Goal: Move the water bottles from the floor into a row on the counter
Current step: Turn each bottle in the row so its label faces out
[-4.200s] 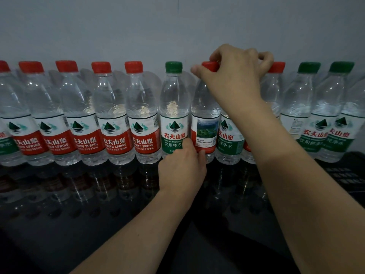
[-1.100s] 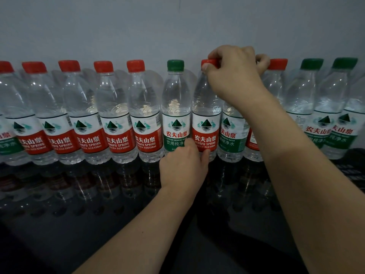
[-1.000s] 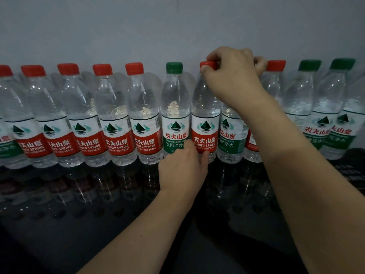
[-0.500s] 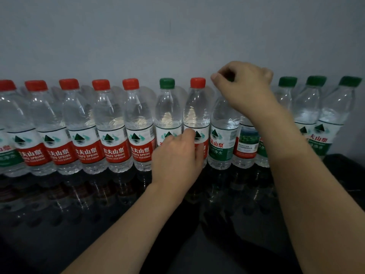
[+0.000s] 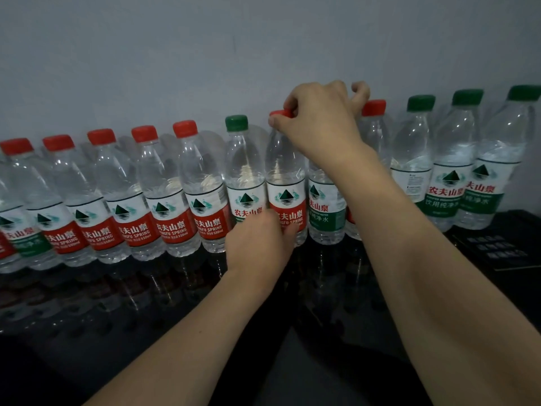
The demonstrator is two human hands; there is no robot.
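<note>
Several clear water bottles with red or green caps and labels stand in a row on the glossy black counter (image 5: 123, 312) against the grey wall. My right hand (image 5: 317, 121) pinches the red cap of a red-label bottle (image 5: 285, 177) in the middle of the row. My left hand (image 5: 259, 244) holds the lower part of that same bottle, with its fingers curled at the label. A green-cap bottle (image 5: 244, 171) stands just left of it. To its right stands a green-label bottle (image 5: 326, 206) whose cap is hidden behind my right hand.
A dark panel with rows of buttons (image 5: 497, 247) lies flat on the counter at the far right, in front of the green-cap bottles (image 5: 456, 159). The wall (image 5: 205, 54) rises right behind the row. The counter's front part reflects the bottles.
Half a second ago my right hand was over the bottles right of the red-cap bottle; now it pinches that bottle's cap. My left hand stays low at its label. The view has tilted.
</note>
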